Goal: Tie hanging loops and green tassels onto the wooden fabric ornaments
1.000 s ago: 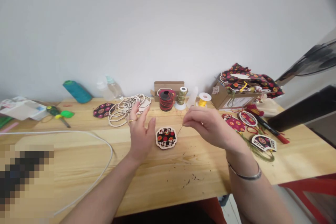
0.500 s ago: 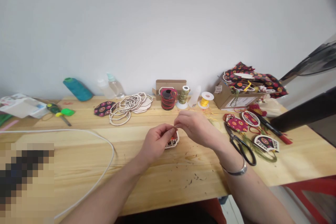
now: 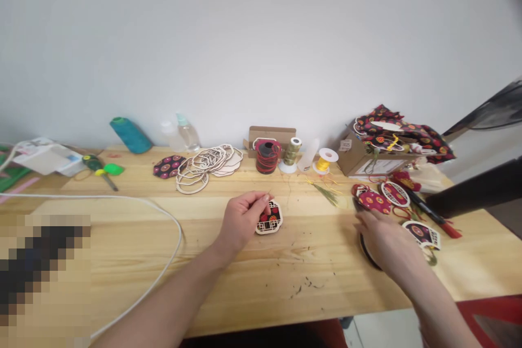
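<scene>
My left hand [image 3: 243, 219] is closed in a pinch at the upper left of a small ornament [image 3: 274, 223], which has a pale wooden lattice frame over dark floral fabric. A thin cord end pokes up at the fingertips; the fingers cover that corner of the ornament. Over to the right, my right hand [image 3: 385, 239] is closed over the black scissors [image 3: 369, 255], its fingers mostly hidden beneath it. One handle loop shows left of that hand. Fabric ornaments, a pink one [image 3: 374, 202] and a fan-shaped one [image 3: 422, 234], lie just beyond it.
Along the wall stand a red cord spool [image 3: 267, 159], a yellow thread spool [image 3: 325, 161] and a cardboard box [image 3: 362, 160] of fabric. Wooden frames [image 3: 193, 182] lie left of them. A white cable [image 3: 173, 217] loops across the left; a black post [image 3: 473, 185] rises at right.
My right hand has left the ornament and moved right onto the scissors, which have shifted slightly. My left hand keeps its pinch. A green-and-yellow tassel behind shows now. The view has shifted a little.
</scene>
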The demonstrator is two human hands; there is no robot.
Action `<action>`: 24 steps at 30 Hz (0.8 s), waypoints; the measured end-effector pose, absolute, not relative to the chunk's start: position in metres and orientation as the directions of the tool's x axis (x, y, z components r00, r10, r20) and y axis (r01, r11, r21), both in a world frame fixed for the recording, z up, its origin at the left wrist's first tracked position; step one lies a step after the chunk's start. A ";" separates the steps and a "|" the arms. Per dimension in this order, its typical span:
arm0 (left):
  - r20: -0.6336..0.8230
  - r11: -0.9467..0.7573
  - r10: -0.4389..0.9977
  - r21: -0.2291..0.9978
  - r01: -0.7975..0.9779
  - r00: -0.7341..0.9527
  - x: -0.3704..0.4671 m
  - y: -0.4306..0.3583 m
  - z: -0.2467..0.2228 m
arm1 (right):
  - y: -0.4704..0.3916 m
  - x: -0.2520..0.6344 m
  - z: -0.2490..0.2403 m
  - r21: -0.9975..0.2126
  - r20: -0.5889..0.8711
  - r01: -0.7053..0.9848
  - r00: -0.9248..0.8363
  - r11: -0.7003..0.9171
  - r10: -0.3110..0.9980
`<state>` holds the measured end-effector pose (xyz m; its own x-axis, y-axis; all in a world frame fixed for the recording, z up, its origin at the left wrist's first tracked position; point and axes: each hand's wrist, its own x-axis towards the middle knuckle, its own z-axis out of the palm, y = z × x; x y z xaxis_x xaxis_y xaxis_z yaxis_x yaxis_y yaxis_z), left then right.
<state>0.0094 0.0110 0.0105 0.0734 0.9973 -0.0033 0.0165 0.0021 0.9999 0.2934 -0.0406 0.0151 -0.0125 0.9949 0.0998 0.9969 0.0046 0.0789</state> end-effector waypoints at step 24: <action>0.099 -0.093 0.995 0.959 0.269 -0.011 0.014 -0.007 0.005 | -0.080 0.319 -0.004 0.023 -0.064 0.959 0.282 -0.281 0.957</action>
